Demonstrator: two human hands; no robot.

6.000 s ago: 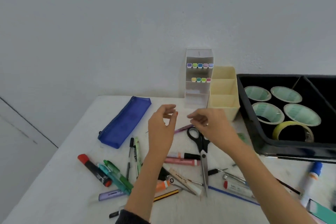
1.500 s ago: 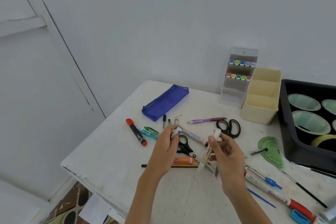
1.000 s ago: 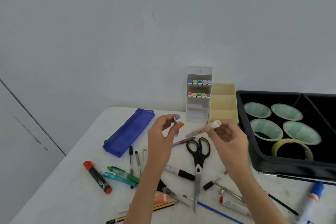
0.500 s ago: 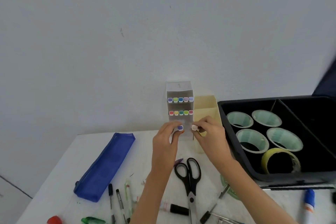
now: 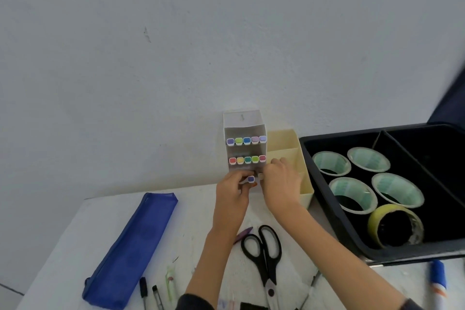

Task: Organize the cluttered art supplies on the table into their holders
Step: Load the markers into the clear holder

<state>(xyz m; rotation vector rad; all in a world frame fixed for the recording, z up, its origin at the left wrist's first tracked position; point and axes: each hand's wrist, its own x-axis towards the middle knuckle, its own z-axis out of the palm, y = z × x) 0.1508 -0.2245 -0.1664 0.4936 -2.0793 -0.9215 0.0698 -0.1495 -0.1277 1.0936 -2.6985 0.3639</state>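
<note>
A white tiered marker holder [image 5: 243,123] stands against the wall with two rows of colour-capped markers in it. My left hand [image 5: 232,194] pinches a purple-capped marker [image 5: 250,179] at the holder's lowest tier. My right hand [image 5: 280,184] holds a pale-capped marker [image 5: 261,175] right beside it, at the same tier. Both markers' bodies are hidden by my fingers. A cream compartment holder [image 5: 289,152] stands just right of the white one, partly behind my right hand.
A black tray [image 5: 334,236] at the right holds several tape rolls [image 5: 352,194]. Black scissors [image 5: 264,257], a blue mesh pencil case [image 5: 130,246], a purple pen [image 5: 242,234], several pens [image 5: 156,292] and a blue-capped marker [image 5: 439,282] lie on the white table [image 5: 63,254].
Both hands have lifted from the table clutter with a marker each and moved up to the white holder. They now sit closer to its lowest tier than half a second ago.
</note>
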